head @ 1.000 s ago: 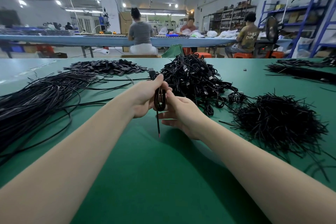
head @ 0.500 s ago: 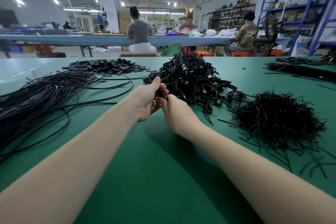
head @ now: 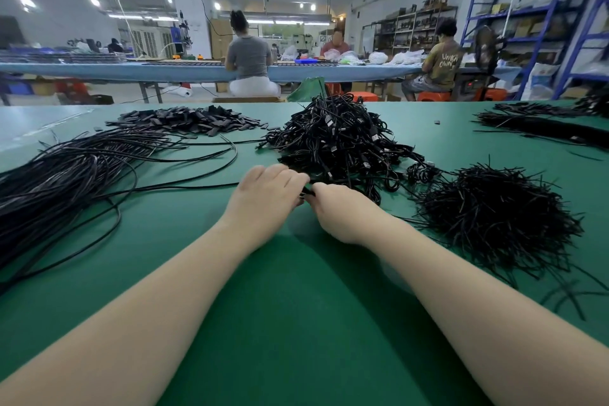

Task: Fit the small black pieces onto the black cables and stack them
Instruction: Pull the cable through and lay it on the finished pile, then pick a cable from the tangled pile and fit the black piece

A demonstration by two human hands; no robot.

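My left hand (head: pixel 268 194) and my right hand (head: pixel 342 211) meet at the near edge of the heap of coiled black cables (head: pixel 339 142), fingers curled round a small coiled black cable (head: pixel 305 190) held between them. Most of that cable is hidden by the fingers. A flat pile of small black pieces (head: pixel 191 120) lies far left of the heap. Long loose black cables (head: pixel 66 175) spread across the left of the green table (head: pixel 296 306). A bushy pile of short black ties (head: pixel 494 217) sits to the right of my right hand.
More black cable bundles (head: pixel 540 125) lie at the far right of the table. Beyond the table's far edge, people sit at a long blue bench (head: pixel 131 71). Blue shelving (head: pixel 560 36) stands at the right.
Both hands have moved forward and down from a raised position to the near edge of the heap. The coiled cable, plainly visible a second ago, is now mostly hidden between the fingers.
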